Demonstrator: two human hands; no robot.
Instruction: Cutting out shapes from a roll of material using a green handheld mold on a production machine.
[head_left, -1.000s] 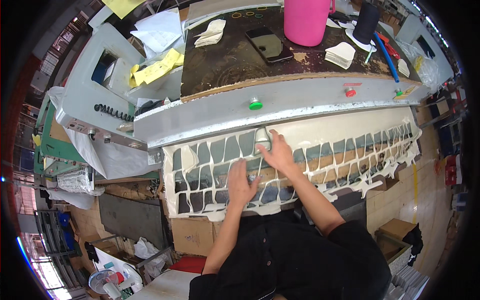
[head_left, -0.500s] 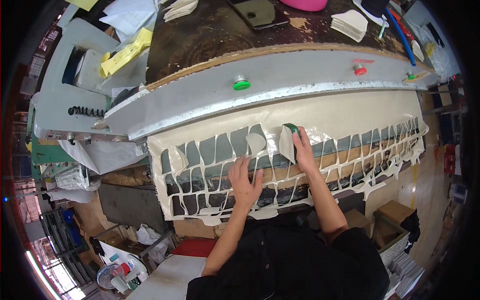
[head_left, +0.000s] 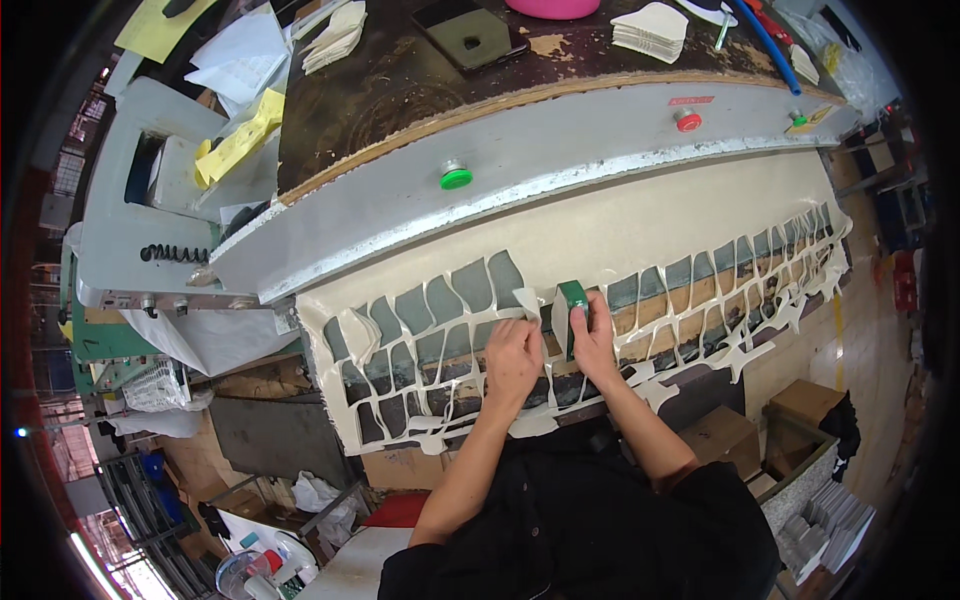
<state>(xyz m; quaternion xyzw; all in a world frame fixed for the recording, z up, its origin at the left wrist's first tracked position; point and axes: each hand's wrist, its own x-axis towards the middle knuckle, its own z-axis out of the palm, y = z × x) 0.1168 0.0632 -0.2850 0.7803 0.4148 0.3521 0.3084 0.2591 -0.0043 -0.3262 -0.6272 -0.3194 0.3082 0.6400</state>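
My left hand (head_left: 514, 362) is closed in a pinch on a small cream cut piece (head_left: 527, 300), which stands up from the fingertips. Beside it, my right hand (head_left: 596, 345) grips a green-banded cutting die (head_left: 571, 300), tilted on its edge just above the work. Beneath both hands lies a cream sheet (head_left: 680, 210), its near half cut into a web of rows of leaf-shaped openings. A small stack of cut pieces (head_left: 358, 335) rests on the web at the left.
A grey press beam (head_left: 560, 130) spans behind the sheet, with a green button (head_left: 456, 178) and a red button (head_left: 688, 121). On the dark top beyond are stacked cream pieces (head_left: 648, 32), a phone (head_left: 468, 35) and a pink container (head_left: 552, 6). Cardboard boxes (head_left: 722, 440) stand at lower right.
My left hand has closed on the loose cream piece and raised it. My right hand has brought the die lower and turned it, nearer the left hand. The whole view has shifted slightly.
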